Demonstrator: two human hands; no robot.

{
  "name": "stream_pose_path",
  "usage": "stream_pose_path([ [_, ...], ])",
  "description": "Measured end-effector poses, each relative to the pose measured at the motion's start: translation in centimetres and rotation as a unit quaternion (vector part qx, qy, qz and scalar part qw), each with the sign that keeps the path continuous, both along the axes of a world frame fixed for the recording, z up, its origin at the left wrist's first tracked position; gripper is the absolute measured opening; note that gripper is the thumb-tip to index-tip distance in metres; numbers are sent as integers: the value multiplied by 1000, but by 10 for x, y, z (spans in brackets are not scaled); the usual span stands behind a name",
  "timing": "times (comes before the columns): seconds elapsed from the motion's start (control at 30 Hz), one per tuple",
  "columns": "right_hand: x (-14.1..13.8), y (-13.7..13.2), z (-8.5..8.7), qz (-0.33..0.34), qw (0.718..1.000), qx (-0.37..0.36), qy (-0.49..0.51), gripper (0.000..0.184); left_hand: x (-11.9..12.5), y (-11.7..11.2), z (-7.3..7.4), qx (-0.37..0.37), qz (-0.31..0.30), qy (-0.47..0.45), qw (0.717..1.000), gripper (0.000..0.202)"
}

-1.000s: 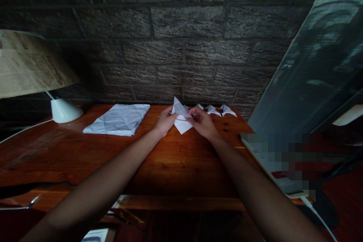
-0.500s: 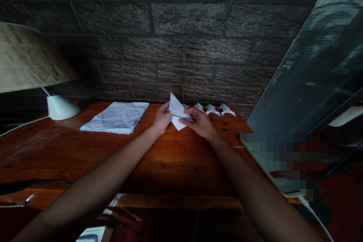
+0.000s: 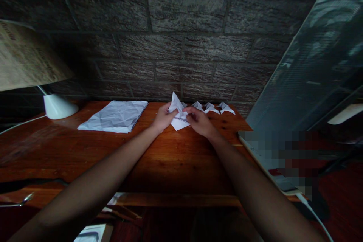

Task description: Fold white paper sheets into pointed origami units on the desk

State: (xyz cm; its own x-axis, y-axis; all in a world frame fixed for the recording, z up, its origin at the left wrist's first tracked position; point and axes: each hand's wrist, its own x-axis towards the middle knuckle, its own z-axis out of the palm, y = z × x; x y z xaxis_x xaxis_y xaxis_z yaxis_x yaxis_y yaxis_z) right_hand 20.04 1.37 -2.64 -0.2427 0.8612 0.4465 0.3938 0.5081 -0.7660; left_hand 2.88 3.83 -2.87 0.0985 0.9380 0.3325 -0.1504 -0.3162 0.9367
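Note:
A partly folded sheet of white paper (image 3: 180, 124) is held up between my hands over the wooden table. Its tall pointed flap rises at the top and a lower corner points down. My left hand (image 3: 163, 117) grips the paper's left side, thumb across its front. My right hand (image 3: 198, 121) is closed at the right side, fingertips pinching the paper near its middle. Just behind, several small folded paper pieces (image 3: 211, 108) stand in a row, the leftmost partly hidden by the paper and my right hand.
A stack of creased white paper sheets (image 3: 115, 116) lies on the table (image 3: 176, 166) to the left. A lamp with a white base (image 3: 58, 107) stands beyond it. A laptop-like device (image 3: 255, 151) with a white cable sits at the right edge. A brick wall (image 3: 170, 49) rises behind.
My left thumb has moved onto the front of the paper. My right fingers have curled in closer, and the upright flap looks narrower and bent. The view has shifted slightly.

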Motion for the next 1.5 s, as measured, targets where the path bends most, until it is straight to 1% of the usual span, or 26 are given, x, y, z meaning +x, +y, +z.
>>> stream_pose_path([
  [0.07, 0, 1, -1, 6, 1000, -9, 13, 29, 1, -1, 0, -10, -4, -10, 1000, 34],
  [0.17, 0, 2, -1, 25, 998, -35, 45, 26, 1, -3, 2, -28, -21, -32, 999, 45],
  [0.27, -1, 3, 0, 43, 991, -90, 91, 28, 1, -5, 4, -44, -33, -49, 997, 55],
  [0.33, -3, 3, 1, 41, 982, -129, 134, 29, 1, -5, 4, -51, -37, -48, 997, 58],
  [0.47, -5, 1, 7, 12, 959, -179, 219, 16, 1, -5, 6, -42, -9, -44, 998, 58],
  [0.53, -5, 0, 9, 20, 949, -201, 241, 19, 1, -5, 7, -33, 11, -46, 998, 54],
  [0.63, -5, -2, 10, 44, 941, -228, 247, 21, 1, -5, 8, -24, 18, -39, 999, 48],
  [0.73, -4, -2, 9, 53, 941, -229, 245, 22, 1, -5, 7, -16, 14, -24, 999, 45],
  [0.83, -3, 1, 6, 45, 942, -222, 249, 23, 0, -4, 4, -11, 10, -9, 1000, 44],
  [0.9, -2, 3, 4, 39, 944, -218, 244, 23, -1, -2, 1, -21, 3, 3, 1000, 42],
  [1.03, 0, 5, 4, 19, 951, -203, 234, 21, -2, 1, -1, -39, 8, 24, 999, 28],
  [1.13, 1, 4, 6, 20, 949, -206, 236, 20, -1, 0, 0, -10, 27, 38, 999, 25],
  [1.27, 1, 0, 8, 46, 948, -218, 227, 24, 0, -4, 4, 46, 60, 72, 995, 27],
  [1.37, 0, -1, 9, 46, 948, -218, 226, 26, -1, -6, 6, 83, 66, 96, 990, 29],
  [1.43, -1, -2, 9, 40, 946, -222, 233, 26, -1, -7, 6, 95, 70, 93, 989, 28],
  [1.5, -1, -2, 10, 30, 942, -225, 246, 26, 0, -6, 5, 91, 71, 80, 990, 29],
])
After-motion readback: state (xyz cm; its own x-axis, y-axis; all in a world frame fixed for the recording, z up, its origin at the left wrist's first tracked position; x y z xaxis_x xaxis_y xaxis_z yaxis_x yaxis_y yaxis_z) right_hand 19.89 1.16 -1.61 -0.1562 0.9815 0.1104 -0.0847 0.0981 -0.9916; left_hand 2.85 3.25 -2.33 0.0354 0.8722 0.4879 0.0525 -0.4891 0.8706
